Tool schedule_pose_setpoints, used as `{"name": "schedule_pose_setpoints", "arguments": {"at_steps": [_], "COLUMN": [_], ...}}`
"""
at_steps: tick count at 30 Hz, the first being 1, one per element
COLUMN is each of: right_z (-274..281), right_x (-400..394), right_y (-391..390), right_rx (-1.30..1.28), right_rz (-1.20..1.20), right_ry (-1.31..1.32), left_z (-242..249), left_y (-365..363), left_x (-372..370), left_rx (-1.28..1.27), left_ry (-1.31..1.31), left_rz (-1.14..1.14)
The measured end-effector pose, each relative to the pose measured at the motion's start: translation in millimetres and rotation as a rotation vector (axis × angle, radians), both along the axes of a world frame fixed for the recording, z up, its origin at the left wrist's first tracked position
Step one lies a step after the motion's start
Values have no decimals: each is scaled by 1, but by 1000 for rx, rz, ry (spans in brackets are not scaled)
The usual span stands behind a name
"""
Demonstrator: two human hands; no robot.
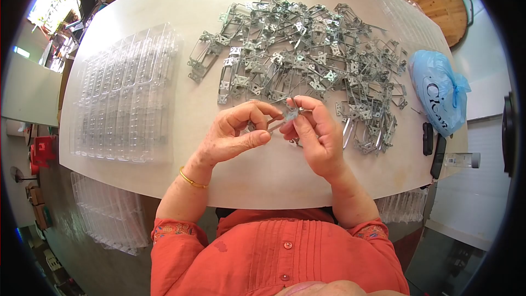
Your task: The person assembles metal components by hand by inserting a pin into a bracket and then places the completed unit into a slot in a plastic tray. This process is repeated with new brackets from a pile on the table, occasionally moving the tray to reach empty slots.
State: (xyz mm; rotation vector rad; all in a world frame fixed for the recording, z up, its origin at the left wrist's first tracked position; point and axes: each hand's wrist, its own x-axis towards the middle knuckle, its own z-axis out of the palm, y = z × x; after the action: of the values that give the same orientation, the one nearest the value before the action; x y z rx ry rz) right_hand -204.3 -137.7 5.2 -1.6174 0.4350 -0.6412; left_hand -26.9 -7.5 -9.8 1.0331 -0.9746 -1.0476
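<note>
Both hands meet above the near middle of the table, around a small metal bracket [290,115] with a flat plate and thin arms. My right hand [316,131] pinches the bracket's plate between thumb and fingers. From the other side, my left hand [238,129] has its curled fingers and thumb at the bracket's left end; the fingers partly hide that end. Just beyond the hands lies a big heap of similar metal brackets [296,49], tangled together. To the left of my left hand is a stack of clear plastic trays [123,93] with long compartments.
A blue plastic bag [438,90] sits at the table's right side, with a black phone-like object [438,156] and a clear bottle [462,160] near the edge. More clear trays [107,208] stand below the table at left. A round wooden surface [433,3] is at far right.
</note>
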Motion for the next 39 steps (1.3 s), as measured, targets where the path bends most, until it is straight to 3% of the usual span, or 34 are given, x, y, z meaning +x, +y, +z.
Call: {"name": "schedule_pose_setpoints", "arguments": {"at_steps": [6, 10, 13, 15, 16, 18, 23, 25, 29, 31, 34, 39], "right_z": [8, 10, 8, 14, 10, -1, 5, 6, 4, 4, 5, -11], "right_x": [-6, -6, -7, -7, -7, -4, -2, -3, -4, -4, -3, -2], "right_y": [-13, -16, -19, -16, -17, -20, -9, -9, -13, -13, -8, -8], "right_rx": [413, 523, 346, 221, 222, -30, 38, 91, 275, 323, 200, -277], "right_rz": [169, 152, 192, 75, 77, -2, -73, -58, -54, -74, -160, -174], "right_ry": [-68, -34, 47, 145, 146, 6, -82, -67, -92, -169, -294, -374], "left_z": [4, 9, 6, 5, 4, 7, 3, -2, 3, 9, -1, -1], "left_y": [1, 2, 2, 1, 0, 2, 1, 1, -1, 1, -1, -2], "left_x": [2, 0, 3, 3, 2, 0, 1, 3, -2, -3, 2, 2], "left_rx": [61, 106, 85, 62, 38, 84, 122, 1, 5, 203, 94, 28], "left_ry": [17, 56, -71, -76, -82, 12, 183, 13, -52, 205, 328, 492], "left_rz": [-62, -87, -153, -178, -206, -194, -178, -262, -319, -199, -161, -99]}}
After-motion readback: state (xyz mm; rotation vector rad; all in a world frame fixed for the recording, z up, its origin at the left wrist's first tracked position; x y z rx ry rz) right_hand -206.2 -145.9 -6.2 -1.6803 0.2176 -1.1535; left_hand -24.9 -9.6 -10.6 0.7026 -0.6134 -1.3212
